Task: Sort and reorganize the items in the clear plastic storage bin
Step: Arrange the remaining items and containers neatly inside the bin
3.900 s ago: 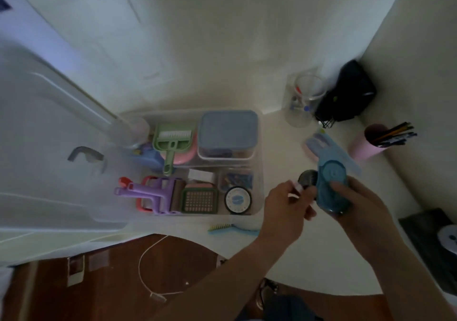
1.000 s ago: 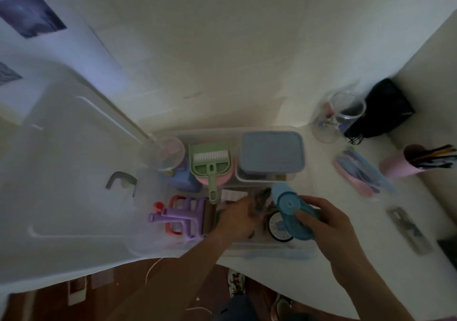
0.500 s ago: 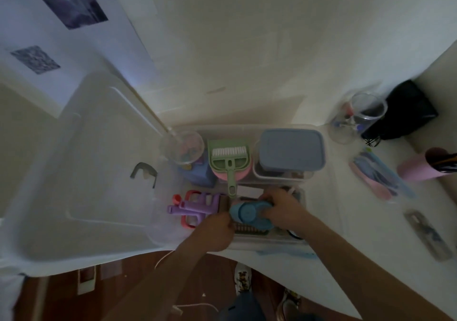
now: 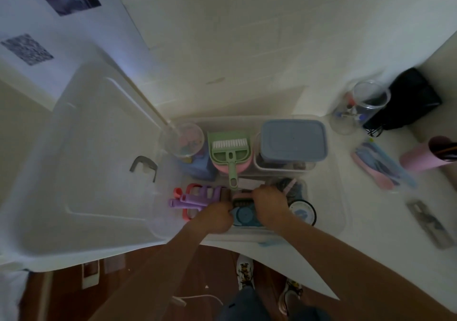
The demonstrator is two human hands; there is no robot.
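At the lower middle of the frame, inside the clear storage bin [image 4: 343, 221], both hands meet over a blue round-faced gadget [image 4: 244, 215]. The left hand [image 4: 215, 216] curls against its left edge and the right hand [image 4: 269, 202] covers its right side, apparently gripping it, though the dim light blurs the fingers. Left of them lie purple tools [image 4: 195, 197]; right, a round dial [image 4: 303, 211] whose print is unreadable. Above sit a green dustpan with brush [image 4: 228, 150] and a blue-lidded box [image 4: 293, 141]. The bin's lid [image 4: 86, 160] fills the left of the frame.
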